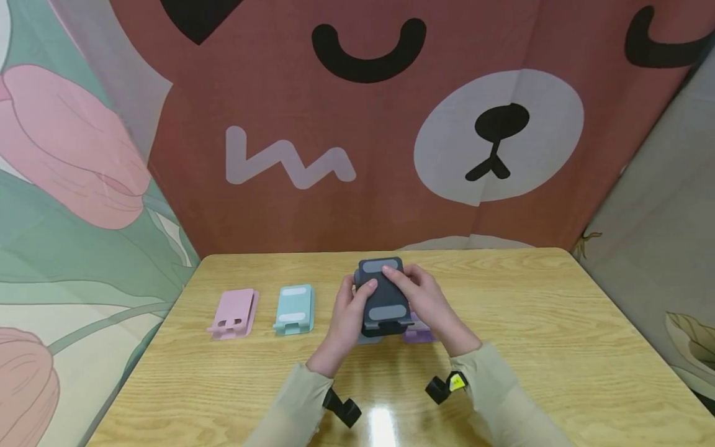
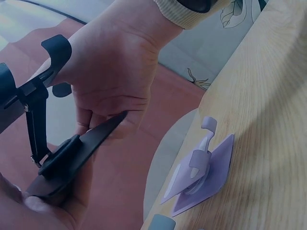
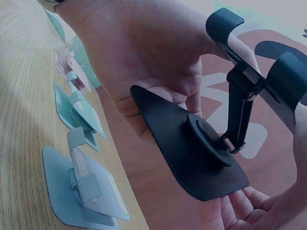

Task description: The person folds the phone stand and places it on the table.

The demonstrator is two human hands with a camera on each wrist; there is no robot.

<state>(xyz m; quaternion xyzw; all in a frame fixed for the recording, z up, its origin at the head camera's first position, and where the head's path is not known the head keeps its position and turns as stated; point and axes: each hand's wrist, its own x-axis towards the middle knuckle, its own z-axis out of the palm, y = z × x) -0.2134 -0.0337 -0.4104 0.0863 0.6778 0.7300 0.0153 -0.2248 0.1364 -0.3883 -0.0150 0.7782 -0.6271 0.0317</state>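
Both hands hold a black folding phone stand [image 1: 385,290] raised above the table. My left hand [image 1: 347,316] grips its left side, thumb on the front face. On the other side my right hand [image 1: 432,304] grips it, its thumb also on the front near the top. In the right wrist view the stand's base plate [image 3: 177,148] and hinged arm [image 3: 238,108] stand apart, partly unfolded. Grey pads show on the front in the head view. Behind the hands, a purple stand [image 2: 192,177] and a light blue stand [image 3: 91,187] sit on the table, mostly hidden in the head view.
On the wooden table [image 1: 558,347], a pink stand [image 1: 236,310] and a mint stand [image 1: 294,308] lie folded to the left. A curtain with a bear print [image 1: 279,217] hangs behind the table's far edge. Black devices [image 1: 342,408] are strapped at the wrists.
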